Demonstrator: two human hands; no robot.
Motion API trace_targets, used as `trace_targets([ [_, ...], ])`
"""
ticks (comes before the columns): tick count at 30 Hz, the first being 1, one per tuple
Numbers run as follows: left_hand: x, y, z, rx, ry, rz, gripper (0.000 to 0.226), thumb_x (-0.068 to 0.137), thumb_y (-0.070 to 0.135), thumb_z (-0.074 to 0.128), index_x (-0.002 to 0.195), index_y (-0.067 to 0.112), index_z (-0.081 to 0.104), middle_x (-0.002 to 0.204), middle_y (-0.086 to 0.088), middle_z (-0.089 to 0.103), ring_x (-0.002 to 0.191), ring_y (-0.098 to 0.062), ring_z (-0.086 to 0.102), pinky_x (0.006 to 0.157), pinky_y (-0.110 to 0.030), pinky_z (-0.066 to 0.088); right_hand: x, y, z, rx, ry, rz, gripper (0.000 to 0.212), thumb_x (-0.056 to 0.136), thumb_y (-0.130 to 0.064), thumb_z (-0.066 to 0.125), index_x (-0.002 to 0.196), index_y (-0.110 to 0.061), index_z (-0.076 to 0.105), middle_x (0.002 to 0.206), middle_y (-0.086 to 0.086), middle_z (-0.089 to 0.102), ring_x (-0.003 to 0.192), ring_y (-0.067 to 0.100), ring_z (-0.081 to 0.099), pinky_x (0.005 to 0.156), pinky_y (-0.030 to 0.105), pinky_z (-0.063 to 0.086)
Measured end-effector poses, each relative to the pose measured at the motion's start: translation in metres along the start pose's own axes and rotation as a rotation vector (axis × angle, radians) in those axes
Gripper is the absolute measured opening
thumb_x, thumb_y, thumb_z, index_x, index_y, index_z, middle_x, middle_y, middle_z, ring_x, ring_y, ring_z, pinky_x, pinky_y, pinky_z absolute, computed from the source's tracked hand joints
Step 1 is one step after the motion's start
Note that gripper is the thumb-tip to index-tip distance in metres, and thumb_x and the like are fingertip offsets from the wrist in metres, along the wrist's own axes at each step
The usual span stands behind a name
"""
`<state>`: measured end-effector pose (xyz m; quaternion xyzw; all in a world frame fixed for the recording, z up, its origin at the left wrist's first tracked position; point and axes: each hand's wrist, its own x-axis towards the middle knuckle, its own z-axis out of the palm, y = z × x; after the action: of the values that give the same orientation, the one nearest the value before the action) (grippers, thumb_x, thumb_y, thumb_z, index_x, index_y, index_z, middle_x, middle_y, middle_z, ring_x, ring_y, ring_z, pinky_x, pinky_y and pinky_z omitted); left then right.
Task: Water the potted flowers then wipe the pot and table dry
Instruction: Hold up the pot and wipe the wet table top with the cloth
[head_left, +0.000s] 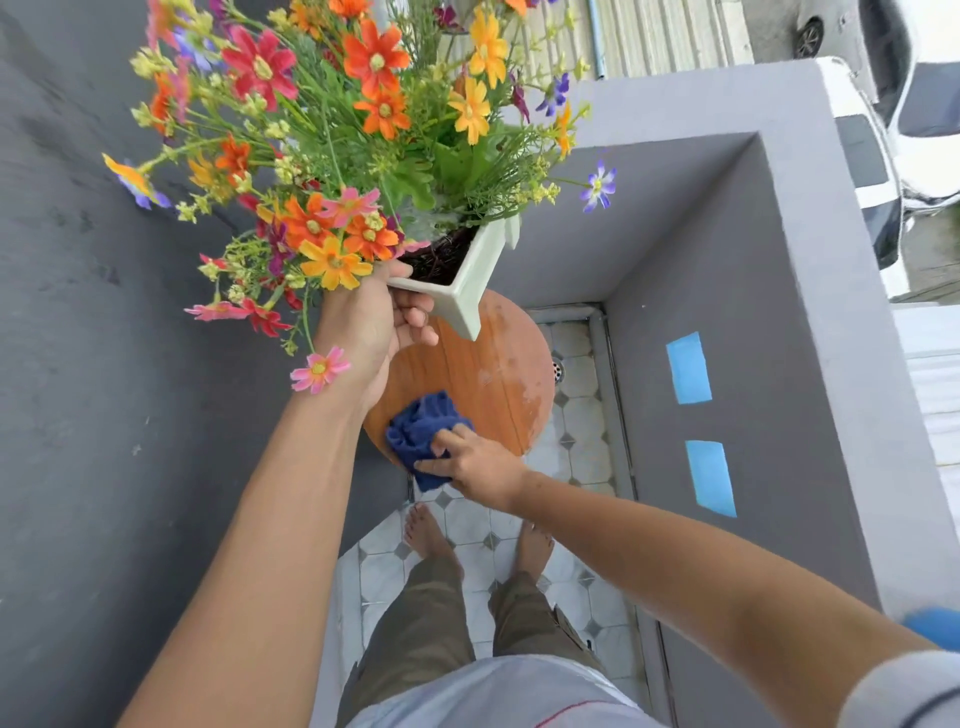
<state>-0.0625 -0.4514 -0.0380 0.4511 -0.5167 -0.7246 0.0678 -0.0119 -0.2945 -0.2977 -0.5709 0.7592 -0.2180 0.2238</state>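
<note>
Presently on view: a balcony corner, one person, barefoot on pale tiles, drying a small table.

Step in hand, by my judgement: the wiping stage. Watering looks done; pale damp patches show on the far right part of the round wooden table (498, 364).

Left hand (371, 325): fingers curled closed around the near rim of the white square flower pot (467, 291), holding it tilted and, as it appears, lifted clear of the tabletop.

Pot contents: dark soil and a dense spray of orange, red, pink, yellow and purple flowers (363, 130), spreading wide over the left hand.

Right hand (475, 462): fingers spread flat and pressing on a bunched dark blue cloth (421, 431) at the table's near edge; pressed down rather than pinched.

Next move, as judged: sweep the cloth toward the far right patches, keeping the pot aloft, then dry the pot's underside.

Surroundings: grey parapet walls, two blue tape strips (698, 415), a floor drain (557, 370) beside the table, parked cars below.

Obstacles: drooping stems crowd the left side; the held pot overhangs the table's far portion.
</note>
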Motion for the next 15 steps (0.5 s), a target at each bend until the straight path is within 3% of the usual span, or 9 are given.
trace_targets([
  [2, -0.001, -0.003, -0.002, 0.001, 0.004, 0.001, 0.023, 0.097, 0.004, 0.043, 0.078, 0.006, 0.055, 0.050, -0.009, 0.054, 0.040, -0.014, 0.045, 0.037, -0.025, 0.044, 0.003, -0.007, 0.005, -0.004, -0.080, -0.129, 0.045, 0.083, -0.006, 0.073, 0.125, -0.020, 0.070, 0.113, 0.011, 0.056, 0.103, 0.027, 0.042, 0.063, 0.039, 0.056],
  [5, -0.002, -0.006, -0.006, 0.015, 0.013, 0.004, 0.024, 0.098, 0.004, 0.041, 0.079, 0.007, 0.055, 0.056, -0.011, 0.053, 0.040, -0.013, 0.045, 0.037, -0.024, 0.044, 0.021, 0.013, -0.012, -0.012, -0.018, -0.080, 0.038, 0.089, -0.015, 0.070, 0.126, -0.022, 0.071, 0.113, 0.010, 0.056, 0.105, 0.029, 0.048, 0.072, 0.040, 0.055],
  [11, -0.007, -0.022, -0.021, 0.011, 0.037, -0.003, 0.026, 0.101, 0.006, 0.039, 0.080, 0.008, 0.055, 0.045, -0.005, 0.056, 0.034, -0.008, 0.047, 0.036, -0.023, 0.044, 0.063, 0.089, -0.085, -0.002, 0.336, 0.430, 0.048, 0.080, -0.003, 0.064, 0.125, -0.019, 0.071, 0.106, 0.013, 0.057, 0.099, 0.037, 0.054, 0.084, 0.045, 0.050],
  [13, -0.011, -0.028, -0.027, 0.017, 0.054, -0.015, 0.024, 0.099, 0.005, 0.043, 0.079, 0.006, 0.056, 0.053, -0.009, 0.054, 0.034, -0.009, 0.046, 0.036, -0.023, 0.045, 0.067, 0.101, -0.099, 0.061, 0.378, 0.600, 0.053, 0.082, 0.000, 0.058, 0.131, -0.020, 0.067, 0.115, 0.012, 0.054, 0.104, 0.036, 0.050, 0.091, 0.042, 0.047],
  [15, -0.014, -0.036, -0.031, 0.021, 0.054, -0.021, 0.022, 0.098, 0.005, 0.046, 0.078, 0.004, 0.057, 0.055, -0.010, 0.054, 0.035, -0.009, 0.046, 0.036, -0.024, 0.045, 0.059, 0.100, -0.100, 0.086, 0.372, 0.660, 0.054, 0.086, 0.001, 0.053, 0.134, -0.020, 0.064, 0.119, 0.009, 0.051, 0.108, 0.033, 0.046, 0.093, 0.039, 0.045],
])
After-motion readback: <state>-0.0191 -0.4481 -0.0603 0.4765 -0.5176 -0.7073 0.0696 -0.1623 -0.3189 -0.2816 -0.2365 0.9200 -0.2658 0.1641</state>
